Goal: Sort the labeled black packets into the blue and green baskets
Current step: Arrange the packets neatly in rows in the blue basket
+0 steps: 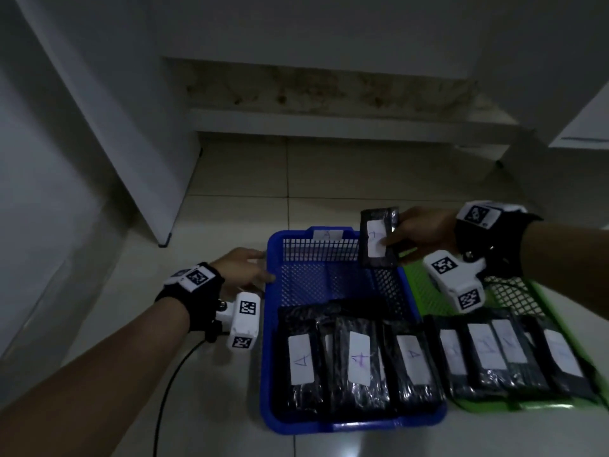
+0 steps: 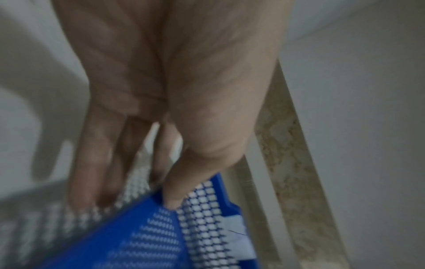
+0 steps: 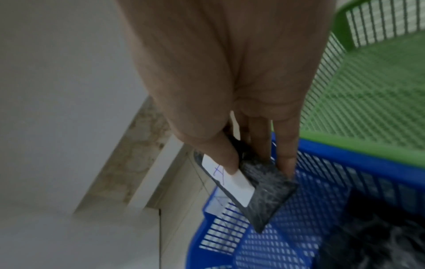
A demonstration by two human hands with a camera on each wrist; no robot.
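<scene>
My right hand [image 1: 390, 237] pinches a black packet [image 1: 377, 237] with a white label marked A, thumb on the label, and holds it upright over the far right corner of the blue basket [image 1: 268, 324]. The right wrist view shows the same packet [image 3: 264, 183] between thumb and fingers [image 3: 287, 163] above the blue basket [image 3: 345, 160]. My left hand [image 1: 260, 267] holds the blue basket's far left rim. In the left wrist view the thumb lies on the rim [image 2: 149, 227] and the fingers [image 2: 92, 191] on the outer mesh. Three A-labelled packets [image 1: 359, 357] lie in the blue basket. Several packets [image 1: 487, 351] lie in the green basket [image 1: 425, 288].
Both baskets stand side by side on a pale tiled floor. A white paper tag [image 1: 326, 234] marked A sits on the blue basket's far rim. A white cabinet [image 1: 99, 127] rises at the left and a stained ledge [image 1: 329, 94] runs along the back. A black cable [image 1: 171, 374] trails from my left wrist.
</scene>
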